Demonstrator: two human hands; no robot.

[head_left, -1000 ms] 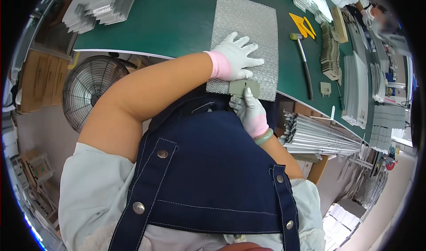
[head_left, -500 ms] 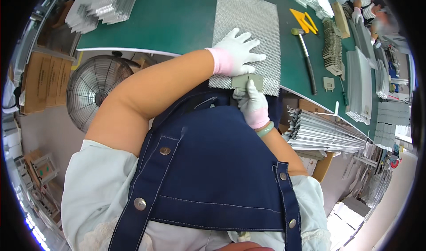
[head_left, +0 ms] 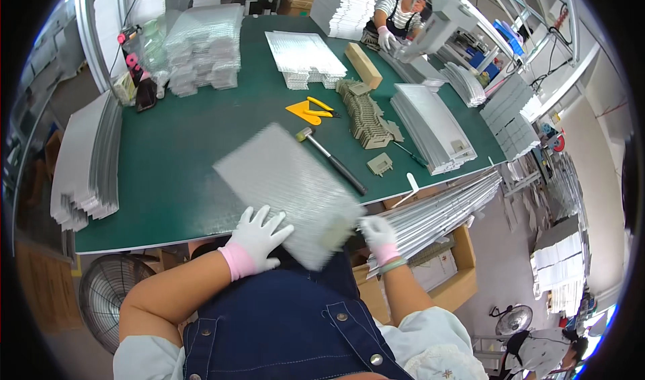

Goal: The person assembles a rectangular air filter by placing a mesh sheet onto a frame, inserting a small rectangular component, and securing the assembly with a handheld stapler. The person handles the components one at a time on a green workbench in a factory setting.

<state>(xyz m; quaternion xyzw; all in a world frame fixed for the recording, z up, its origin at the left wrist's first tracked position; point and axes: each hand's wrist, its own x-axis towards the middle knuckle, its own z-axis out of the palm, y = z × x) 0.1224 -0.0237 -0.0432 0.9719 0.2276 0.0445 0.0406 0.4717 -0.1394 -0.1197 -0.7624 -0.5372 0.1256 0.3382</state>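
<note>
A silver mesh panel lies aslant at the near edge of a green bench, its long axis running from the far left to the near right, one short end pointing toward the back of the bench and the other jutting past the edge in front of the worker's navy apron. A grey-green plate, blurred, sits at that near end.

The white-gloved left hand reaches in with its grip spread wide, fingers overlapping the panel's left long edge. The right hand, also gloved and with a bangle at the wrist, is just beside the panel's right-hand corner, fingers curled; blur makes it impossible to tell whether its grip pinches anything.

Beyond the panel's right long edge, a hammer slants almost parallel to it, head toward the back. Yellow-handled pliers lie farther back, near a row of grey-green pieces and a wooden block. A single grey-green piece rests apart, to the hammer's right. At the far side, a co-worker in striped sleeves leans over the work.
</note>
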